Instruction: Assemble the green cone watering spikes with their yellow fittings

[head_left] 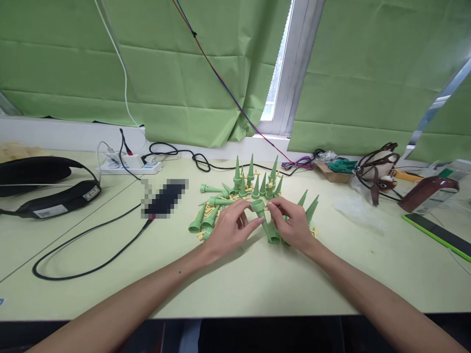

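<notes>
My left hand (232, 224) grips a green plastic watering spike (259, 207), its wide ribbed opening tilted up towards me and its point downward. At the spike's side, my right hand (292, 224) pinches a small yellow valve (267, 209), mostly covered by the fingertips. Whether the valve sits in the spike I cannot tell. Just beyond my hands, several green spikes stand points up (251, 172). Others lie on their sides to the left (198, 219), among a scatter of small yellow valves (211, 215). More spikes (312, 210) show behind my right hand.
On the left are a black strap-like device (59, 198), a looped black cable (91, 230), a blurred-out dark object (165, 198) and a power strip (128, 166). A cardboard box (333, 172), clear plastic bag (358, 211), brown bottle (429, 193) and green-edged phone (439, 235) lie right.
</notes>
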Action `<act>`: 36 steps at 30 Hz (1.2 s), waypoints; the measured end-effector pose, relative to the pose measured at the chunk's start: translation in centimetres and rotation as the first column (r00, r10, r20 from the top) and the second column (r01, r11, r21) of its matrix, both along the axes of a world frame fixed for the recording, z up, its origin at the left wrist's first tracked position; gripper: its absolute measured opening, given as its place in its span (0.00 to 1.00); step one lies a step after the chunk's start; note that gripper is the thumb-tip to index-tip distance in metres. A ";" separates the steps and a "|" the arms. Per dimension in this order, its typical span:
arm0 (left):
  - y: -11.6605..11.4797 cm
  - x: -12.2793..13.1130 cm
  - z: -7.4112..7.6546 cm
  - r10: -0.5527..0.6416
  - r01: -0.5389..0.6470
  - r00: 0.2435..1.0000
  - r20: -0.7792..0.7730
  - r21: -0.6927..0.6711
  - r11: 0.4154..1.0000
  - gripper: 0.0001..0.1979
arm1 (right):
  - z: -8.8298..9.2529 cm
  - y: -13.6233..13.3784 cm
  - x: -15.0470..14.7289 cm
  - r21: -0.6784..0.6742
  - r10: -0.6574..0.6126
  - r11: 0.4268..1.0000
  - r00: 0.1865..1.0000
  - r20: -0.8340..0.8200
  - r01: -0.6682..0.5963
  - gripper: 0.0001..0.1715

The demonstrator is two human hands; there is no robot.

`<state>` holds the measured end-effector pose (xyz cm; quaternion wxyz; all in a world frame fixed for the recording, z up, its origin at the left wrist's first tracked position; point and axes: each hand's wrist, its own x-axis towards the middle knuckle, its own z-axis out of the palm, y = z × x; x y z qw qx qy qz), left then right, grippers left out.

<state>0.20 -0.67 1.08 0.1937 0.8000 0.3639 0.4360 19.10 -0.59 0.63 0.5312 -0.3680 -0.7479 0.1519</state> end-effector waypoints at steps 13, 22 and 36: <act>0.1 0.0 0.0 -0.043 0.039 0.999 0.030 0.116 0.992 0.09 | 0.0 0.0 0.1 0.020 -0.008 1.000 0.999 0.050 0.007 0.13; 0.0 0.1 0.0 0.025 -0.026 1.000 0.018 0.052 0.998 0.12 | -0.3 0.0 -0.1 -0.006 -0.025 1.000 0.999 0.029 0.025 0.13; 0.1 0.1 0.1 0.013 0.012 0.996 0.083 -0.296 0.955 0.29 | 0.0 -0.2 -0.1 -0.014 -0.007 1.000 1.000 -0.001 0.007 0.12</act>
